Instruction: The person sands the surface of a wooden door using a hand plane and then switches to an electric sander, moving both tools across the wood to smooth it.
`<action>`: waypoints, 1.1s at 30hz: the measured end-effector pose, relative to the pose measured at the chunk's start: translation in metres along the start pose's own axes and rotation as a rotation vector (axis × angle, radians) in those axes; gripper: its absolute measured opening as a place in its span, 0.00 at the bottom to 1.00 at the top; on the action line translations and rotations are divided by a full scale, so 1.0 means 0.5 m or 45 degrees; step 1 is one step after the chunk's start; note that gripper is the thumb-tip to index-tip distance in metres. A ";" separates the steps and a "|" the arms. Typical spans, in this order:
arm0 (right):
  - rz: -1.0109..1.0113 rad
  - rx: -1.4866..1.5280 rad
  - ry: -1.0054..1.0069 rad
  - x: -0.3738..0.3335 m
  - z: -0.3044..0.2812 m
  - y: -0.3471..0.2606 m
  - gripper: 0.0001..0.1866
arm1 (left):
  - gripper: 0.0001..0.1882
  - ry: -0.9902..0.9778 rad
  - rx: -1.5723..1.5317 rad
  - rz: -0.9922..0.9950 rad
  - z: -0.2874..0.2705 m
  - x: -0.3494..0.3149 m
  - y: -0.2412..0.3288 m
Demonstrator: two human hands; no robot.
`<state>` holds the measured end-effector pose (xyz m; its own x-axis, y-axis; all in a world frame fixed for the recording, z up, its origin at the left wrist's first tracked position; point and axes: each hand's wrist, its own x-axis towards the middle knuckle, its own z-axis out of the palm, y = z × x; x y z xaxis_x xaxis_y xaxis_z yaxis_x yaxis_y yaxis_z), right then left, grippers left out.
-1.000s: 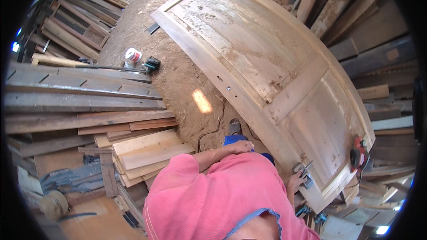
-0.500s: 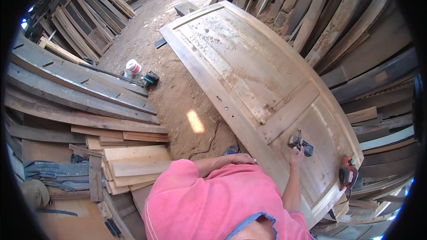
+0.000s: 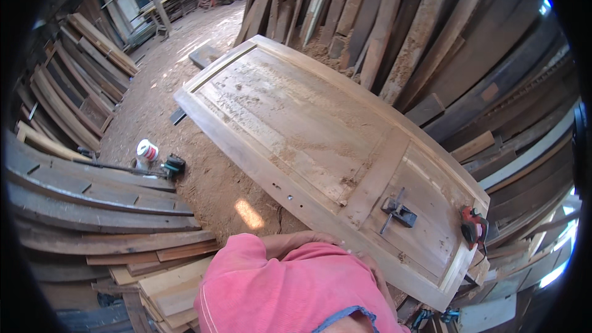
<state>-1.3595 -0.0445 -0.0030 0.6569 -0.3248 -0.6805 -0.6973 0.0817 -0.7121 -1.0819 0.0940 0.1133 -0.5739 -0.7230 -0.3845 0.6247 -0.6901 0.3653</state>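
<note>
A wooden panelled door lies flat in front of me, strewn with shavings and dust. On its near panel rests a small dark hand plane with a crosswise rod handle, and neither hand touches it. My left hand is close to my body by the door's near long edge, its fingers mostly hidden. Just right of it, my right hand is drawn in at the same edge, partly covered by my pink shirt. Whether either hand holds anything is not visible. A red power tool sits at the door's right end.
Boards lean in a dense row behind the door. Stacked planks fill the left side. A white bucket and a dark green power tool stand on the sawdust-covered floor.
My right hand has let go of the hand plane and drawn back toward my body; the plane stays on the panel. The view has shifted, and my left hand remains near the door's edge.
</note>
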 end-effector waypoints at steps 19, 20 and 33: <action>0.149 0.316 0.219 -0.081 0.069 -0.079 0.29 | 0.29 -0.076 1.004 -0.211 -0.276 0.234 -0.050; 0.149 0.312 0.214 -0.089 0.065 -0.111 0.29 | 0.29 -0.072 1.001 -0.208 -0.276 0.228 -0.051; 0.119 -0.052 0.066 -0.037 0.044 -0.110 0.31 | 0.23 0.042 0.327 -0.308 -0.265 0.170 -0.059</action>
<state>-1.3269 -0.0223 0.0449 0.5732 -0.3661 -0.7331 -0.7667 0.0763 -0.6375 -1.0788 0.0568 -0.0426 -0.6687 -0.5394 -0.5117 0.3169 -0.8294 0.4602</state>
